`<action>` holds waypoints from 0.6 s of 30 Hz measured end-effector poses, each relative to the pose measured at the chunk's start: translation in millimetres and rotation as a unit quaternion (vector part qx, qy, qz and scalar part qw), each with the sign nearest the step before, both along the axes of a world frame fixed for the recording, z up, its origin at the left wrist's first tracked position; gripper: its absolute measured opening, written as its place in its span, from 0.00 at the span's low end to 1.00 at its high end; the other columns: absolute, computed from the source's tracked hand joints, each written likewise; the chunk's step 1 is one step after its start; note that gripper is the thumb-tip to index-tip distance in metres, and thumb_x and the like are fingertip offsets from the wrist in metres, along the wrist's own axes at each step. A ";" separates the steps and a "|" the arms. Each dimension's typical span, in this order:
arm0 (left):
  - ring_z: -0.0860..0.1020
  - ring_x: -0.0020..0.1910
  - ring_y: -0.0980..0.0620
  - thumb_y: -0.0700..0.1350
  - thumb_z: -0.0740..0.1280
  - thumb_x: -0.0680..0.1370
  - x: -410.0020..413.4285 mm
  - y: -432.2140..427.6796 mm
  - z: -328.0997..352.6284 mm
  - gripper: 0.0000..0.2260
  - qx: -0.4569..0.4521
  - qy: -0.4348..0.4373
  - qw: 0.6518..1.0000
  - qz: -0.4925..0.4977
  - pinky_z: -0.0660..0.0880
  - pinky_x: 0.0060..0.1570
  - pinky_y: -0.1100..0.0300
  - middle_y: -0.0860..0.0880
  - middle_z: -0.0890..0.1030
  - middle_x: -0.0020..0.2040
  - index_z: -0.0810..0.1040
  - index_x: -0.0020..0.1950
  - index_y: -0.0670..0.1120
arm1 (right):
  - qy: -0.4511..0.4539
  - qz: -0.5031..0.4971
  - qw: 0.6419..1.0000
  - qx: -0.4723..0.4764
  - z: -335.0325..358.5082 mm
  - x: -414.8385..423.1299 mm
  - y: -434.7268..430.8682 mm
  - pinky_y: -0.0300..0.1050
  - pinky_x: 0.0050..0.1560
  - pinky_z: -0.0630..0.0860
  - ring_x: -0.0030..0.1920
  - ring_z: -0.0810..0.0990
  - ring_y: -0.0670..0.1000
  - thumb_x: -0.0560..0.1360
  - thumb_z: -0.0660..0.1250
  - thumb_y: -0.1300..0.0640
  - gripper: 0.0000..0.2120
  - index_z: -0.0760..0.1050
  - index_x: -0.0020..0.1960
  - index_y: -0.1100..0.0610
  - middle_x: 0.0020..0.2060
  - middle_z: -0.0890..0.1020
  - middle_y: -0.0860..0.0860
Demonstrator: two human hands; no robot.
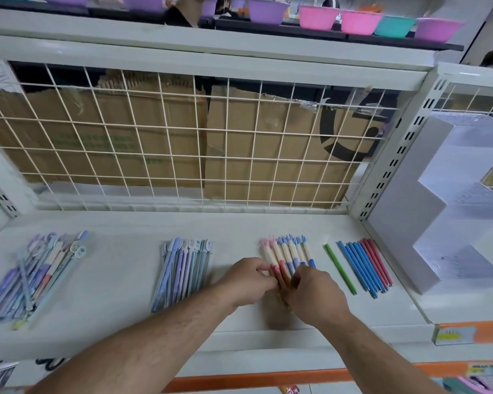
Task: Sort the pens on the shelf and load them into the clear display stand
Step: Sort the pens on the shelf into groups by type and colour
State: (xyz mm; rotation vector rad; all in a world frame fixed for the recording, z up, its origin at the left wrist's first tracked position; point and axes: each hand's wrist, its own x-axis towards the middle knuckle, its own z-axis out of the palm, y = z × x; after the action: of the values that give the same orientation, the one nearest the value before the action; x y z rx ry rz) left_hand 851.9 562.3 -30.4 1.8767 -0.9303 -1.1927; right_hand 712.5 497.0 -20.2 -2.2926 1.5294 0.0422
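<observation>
So the sorting looks largely done and the loading not yet begun: the pens lie in separate groups along the white shelf (125,226), and the stepped display stand (453,211) at the right end shows no pens in any tier (its walls read frosted and milky rather than truly clear, perhaps from a film). At far left a loose heap of pastel pens (37,274) with round cartoon tops lies crisscrossed, the least tidy pile. Next comes a neat fan of pale blue and lilac pens (182,271), then the cream-barrelled pens (285,251) with pink or blue bands and small pointed caps. Beyond them lie a single green pen (340,268), a row of slim matte blue pens (359,265) and, touching it, a few red pens (377,260). The left hand (251,280) and the right hand (316,291) meet at the near ends of the cream-barrelled pens, fingers of both curled around that bundle, apparently squaring it. What is left, I judge, is tidying the left heap and filling the stand.
</observation>
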 end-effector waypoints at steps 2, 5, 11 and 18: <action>0.76 0.37 0.56 0.53 0.67 0.65 0.3 1.5 0.8 0.07 -0.002 -0.003 1.000 -0.003 0.70 0.33 0.65 0.56 0.80 0.43 0.77 0.42 0.60 | -0.004 0.002 1.000 0.000 -0.5 -0.1 1.1 0.39 0.35 0.73 0.38 0.78 0.47 0.77 0.67 0.49 0.09 0.77 0.56 0.51 0.39 0.78 0.47; 0.77 0.39 0.56 0.53 0.66 0.65 1.0 1.4 0.8 0.08 -0.007 -0.006 1.000 -0.008 0.71 0.35 0.64 0.57 0.80 0.45 0.76 0.43 0.60 | -0.006 0.002 1.000 -0.001 -0.9 0.4 1.5 0.40 0.36 0.75 0.39 0.79 0.47 0.77 0.67 0.50 0.09 0.76 0.56 0.50 0.40 0.78 0.47; 0.79 0.50 0.56 0.54 0.67 0.75 8.4 5.9 -2.0 0.14 -0.019 -0.172 0.985 -0.029 0.74 0.44 0.63 0.59 0.78 0.52 0.78 0.60 0.56 | -0.026 0.033 0.996 -0.075 -3.1 7.0 9.5 0.41 0.34 0.75 0.35 0.76 0.46 0.79 0.62 0.42 0.10 0.73 0.50 0.48 0.37 0.77 0.44; 0.75 0.59 0.50 0.50 0.62 0.78 38.0 31.4 5.1 0.16 -0.077 -0.400 0.912 -0.054 0.73 0.54 0.56 0.52 0.74 0.62 0.73 0.66 0.51 | -0.041 0.119 0.981 -0.145 -0.5 36.1 28.0 0.42 0.40 0.73 0.47 0.80 0.48 0.77 0.64 0.41 0.16 0.74 0.61 0.47 0.55 0.79 0.44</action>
State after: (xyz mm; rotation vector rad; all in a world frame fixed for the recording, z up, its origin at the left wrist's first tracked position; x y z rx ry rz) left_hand 889.9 593.7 -25.3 2.2227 -1.5171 -0.3390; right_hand 748.5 524.9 -20.6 -2.6594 1.2847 -0.2228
